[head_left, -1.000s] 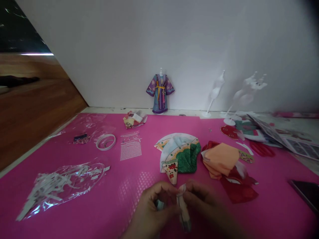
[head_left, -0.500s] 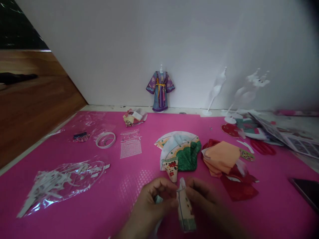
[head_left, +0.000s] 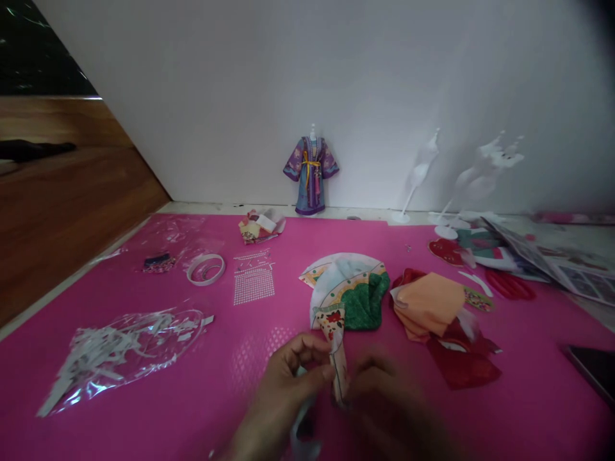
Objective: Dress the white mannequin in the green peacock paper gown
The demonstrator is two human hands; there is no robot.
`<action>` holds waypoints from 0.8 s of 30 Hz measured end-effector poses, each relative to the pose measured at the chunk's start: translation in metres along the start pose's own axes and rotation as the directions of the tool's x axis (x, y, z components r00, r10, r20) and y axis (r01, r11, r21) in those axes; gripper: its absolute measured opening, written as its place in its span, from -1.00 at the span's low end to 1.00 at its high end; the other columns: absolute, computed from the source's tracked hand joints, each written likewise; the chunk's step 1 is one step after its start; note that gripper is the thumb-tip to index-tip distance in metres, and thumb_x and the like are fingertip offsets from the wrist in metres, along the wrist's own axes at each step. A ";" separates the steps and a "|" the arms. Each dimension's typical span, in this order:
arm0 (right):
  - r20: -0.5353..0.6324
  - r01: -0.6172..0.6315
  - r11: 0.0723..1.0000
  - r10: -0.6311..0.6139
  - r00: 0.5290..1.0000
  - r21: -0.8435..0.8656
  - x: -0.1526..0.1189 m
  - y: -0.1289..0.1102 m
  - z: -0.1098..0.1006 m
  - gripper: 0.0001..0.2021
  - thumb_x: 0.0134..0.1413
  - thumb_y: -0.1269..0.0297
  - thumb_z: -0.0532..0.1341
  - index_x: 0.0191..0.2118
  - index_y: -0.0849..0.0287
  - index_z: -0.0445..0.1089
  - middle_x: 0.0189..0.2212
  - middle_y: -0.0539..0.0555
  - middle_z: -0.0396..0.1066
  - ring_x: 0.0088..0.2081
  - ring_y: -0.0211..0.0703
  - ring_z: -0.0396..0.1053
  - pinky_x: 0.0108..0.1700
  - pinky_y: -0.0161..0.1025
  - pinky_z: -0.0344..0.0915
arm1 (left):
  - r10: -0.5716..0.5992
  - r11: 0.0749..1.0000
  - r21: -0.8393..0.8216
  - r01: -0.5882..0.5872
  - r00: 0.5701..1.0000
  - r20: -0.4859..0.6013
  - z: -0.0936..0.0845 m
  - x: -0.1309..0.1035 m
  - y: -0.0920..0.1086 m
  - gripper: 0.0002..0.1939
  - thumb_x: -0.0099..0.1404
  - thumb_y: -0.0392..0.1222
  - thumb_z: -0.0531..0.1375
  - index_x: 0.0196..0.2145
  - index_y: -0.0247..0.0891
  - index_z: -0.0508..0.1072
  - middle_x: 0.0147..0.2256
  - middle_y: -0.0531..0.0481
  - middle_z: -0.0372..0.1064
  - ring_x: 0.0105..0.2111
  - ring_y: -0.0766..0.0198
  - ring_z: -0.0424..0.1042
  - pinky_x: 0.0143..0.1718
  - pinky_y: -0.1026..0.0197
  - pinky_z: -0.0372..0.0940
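Near the front of the pink mat, my left hand (head_left: 288, 387) pinches a small cream cloth piece (head_left: 339, 374) between thumb and fingers. The piece is narrow and folded, with a dark line down it. At its lower right is my right hand (head_left: 384, 397), smeared by motion, so I cannot make out its fingers. Just beyond lies a floral cloth piece (head_left: 331, 319) with red flowers, on a green and white curved cloth (head_left: 365, 298). A pale, partly see-through strip (head_left: 305, 435) shows below my left hand, mostly hidden by it.
Left on the mat are a clear bag of white strips (head_left: 110, 352), a tape roll (head_left: 205, 269) and a rhinestone sheet (head_left: 254, 285). Orange cloth (head_left: 427, 301) lies right. A dressed doll form (head_left: 311, 173) and bare white mannequins (head_left: 423, 166) stand along the wall.
The cream piece has turned and shifted left and up, near the floral cloth. My right hand has moved from its upper end to its lower end and is blurred. The left hand keeps its pinch.
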State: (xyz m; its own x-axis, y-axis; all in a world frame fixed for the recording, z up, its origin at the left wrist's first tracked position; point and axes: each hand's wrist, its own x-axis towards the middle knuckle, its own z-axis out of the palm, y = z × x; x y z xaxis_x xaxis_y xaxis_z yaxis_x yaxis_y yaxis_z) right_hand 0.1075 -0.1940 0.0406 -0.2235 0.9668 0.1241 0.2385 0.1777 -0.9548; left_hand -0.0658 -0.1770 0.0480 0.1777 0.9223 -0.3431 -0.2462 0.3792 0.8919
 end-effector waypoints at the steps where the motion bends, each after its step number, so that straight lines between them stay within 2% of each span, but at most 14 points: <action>1: -0.009 0.039 0.999 -0.039 0.999 -0.029 0.000 0.002 0.000 -0.90 -0.01 0.18 0.30 -0.47 0.02 0.46 -0.45 0.06 0.43 -0.35 -0.08 0.40 -0.29 -0.20 0.30 | 0.004 1.000 0.016 -0.004 1.000 0.007 0.000 0.000 -0.002 -0.74 0.00 -0.11 0.38 -0.40 -0.23 0.42 -0.49 0.07 0.41 -0.58 0.38 0.32 -0.57 0.37 0.15; 3: -0.020 0.110 0.991 -0.112 0.993 -0.078 0.000 0.003 -0.001 -0.89 0.04 0.26 0.28 -0.47 0.06 0.44 -0.49 0.03 0.40 -0.40 -0.16 0.39 -0.35 -0.26 0.26 | 0.008 0.999 0.034 -0.010 0.999 0.041 -0.001 -0.001 -0.008 -0.74 0.02 -0.08 0.36 -0.40 -0.23 0.40 -0.44 0.05 0.43 -0.65 0.43 0.27 -0.65 0.38 0.10; 5: -0.039 0.117 0.989 -0.121 0.992 -0.094 0.001 0.002 -0.004 -0.84 0.06 0.28 0.28 -0.51 0.10 0.40 -0.54 -0.01 0.37 -0.47 -0.22 0.35 -0.42 -0.31 0.22 | 0.021 0.999 0.026 -0.022 0.997 0.069 -0.001 -0.002 -0.014 -0.71 0.01 -0.08 0.37 -0.44 -0.22 0.35 -0.35 0.03 0.44 -0.69 0.48 0.21 -0.71 0.39 0.04; 7: -0.052 0.065 0.995 -0.069 0.996 -0.079 0.002 0.000 -0.005 -0.84 0.03 0.30 0.29 -0.53 0.12 0.39 -0.57 -0.02 0.36 -0.49 -0.23 0.33 -0.44 -0.32 0.20 | 0.055 0.997 0.042 -0.060 0.993 0.101 0.000 -0.005 -0.018 -0.69 -0.06 -0.16 0.41 -0.48 -0.23 0.34 -0.28 0.04 0.43 -0.64 0.47 0.24 -0.68 0.40 0.08; 9: -0.044 -0.003 0.999 0.002 0.999 -0.041 0.003 -0.001 -0.005 -0.87 -0.01 0.32 0.31 -0.53 0.13 0.42 -0.56 -0.01 0.38 -0.48 -0.21 0.34 -0.43 -0.30 0.20 | 0.127 0.985 0.098 -0.142 0.981 0.144 0.001 -0.007 -0.018 -0.72 -0.10 -0.27 0.43 -0.52 -0.25 0.36 -0.30 0.04 0.43 -0.49 0.40 0.34 -0.54 0.39 0.18; 12: -0.010 -0.080 0.995 0.081 0.997 0.053 0.004 0.002 -0.004 -0.91 -0.04 0.32 0.32 -0.51 0.13 0.47 -0.53 0.00 0.40 -0.44 -0.18 0.37 -0.39 -0.28 0.21 | 0.234 0.943 0.191 -0.273 0.951 0.203 0.001 -0.008 -0.015 -0.84 0.02 -0.30 0.37 -0.55 -0.26 0.42 -0.34 0.01 0.43 -0.36 0.32 0.38 -0.39 0.36 0.24; 15: 0.035 -0.137 0.975 0.133 0.990 0.177 0.004 0.007 -0.005 -0.89 -0.05 0.27 0.35 -0.51 0.14 0.49 -0.53 -0.01 0.41 -0.43 -0.19 0.37 -0.37 -0.29 0.21 | 0.299 0.907 0.238 -0.346 0.930 0.212 -0.001 -0.007 -0.014 -0.87 0.13 -0.31 0.31 -0.54 -0.26 0.45 -0.33 0.01 0.42 -0.40 0.36 0.39 -0.43 0.38 0.26; 20: 0.139 -0.269 0.859 0.232 0.963 0.435 0.004 0.010 -0.009 -0.79 -0.09 0.16 0.41 -0.52 0.17 0.48 -0.55 -0.04 0.40 -0.47 -0.30 0.28 -0.41 -0.35 0.14 | 0.344 0.887 0.240 -0.396 0.910 0.231 -0.006 -0.009 -0.018 -0.86 0.19 -0.28 0.28 -0.50 -0.25 0.42 -0.29 0.03 0.33 -0.53 0.46 0.31 -0.71 0.51 0.14; 24: 0.197 -0.327 0.751 0.261 0.945 0.574 0.004 0.012 -0.009 -0.74 -0.12 0.15 0.43 -0.53 0.21 0.44 -0.57 -0.05 0.35 -0.52 -0.36 0.21 -0.46 -0.39 0.09 | 0.398 0.864 0.238 -0.445 0.891 0.219 -0.007 -0.009 -0.017 -0.86 0.20 -0.29 0.27 -0.49 -0.22 0.41 -0.30 0.07 0.32 -0.54 0.49 0.28 -0.71 0.54 0.14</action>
State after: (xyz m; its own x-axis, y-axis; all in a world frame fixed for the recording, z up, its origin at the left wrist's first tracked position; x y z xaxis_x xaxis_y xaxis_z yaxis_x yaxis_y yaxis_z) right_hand 0.1183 -0.1865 0.0325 -0.3353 0.9237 -0.1854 -0.2900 -0.2884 -0.9125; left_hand -0.0700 -0.1909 0.0334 0.2688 0.9564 0.1141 -0.0654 -0.1001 0.9928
